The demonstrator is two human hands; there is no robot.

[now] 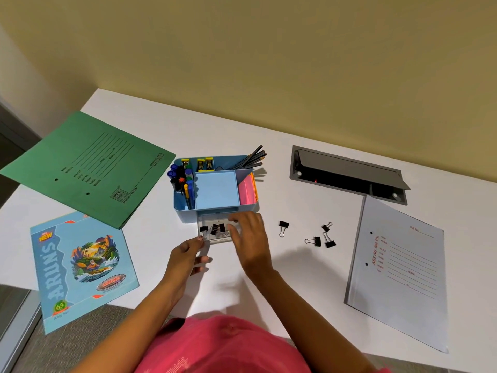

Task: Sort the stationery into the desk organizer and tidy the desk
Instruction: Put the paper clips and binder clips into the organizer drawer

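Observation:
A blue desk organizer [188,210] stands mid-desk, holding pens, pencils, staplers and coloured sticky notes. Its clear front drawer [212,239] is pulled out, with several black binder clips [217,229] inside. My left hand [185,254] touches the drawer's front left corner with its fingertips. My right hand [248,235] hovers over the drawer's right side, fingers loosely bent; I cannot tell whether it holds a clip. Several loose binder clips lie on the desk to the right: one alone [283,227], and a group of three [324,236].
A green file folder [88,168] lies at the back left, with a blue notebook [80,267] in front of it overhanging the desk edge. A grey file [400,273] lies at the right. An open grey cable hatch [347,173] sits behind it.

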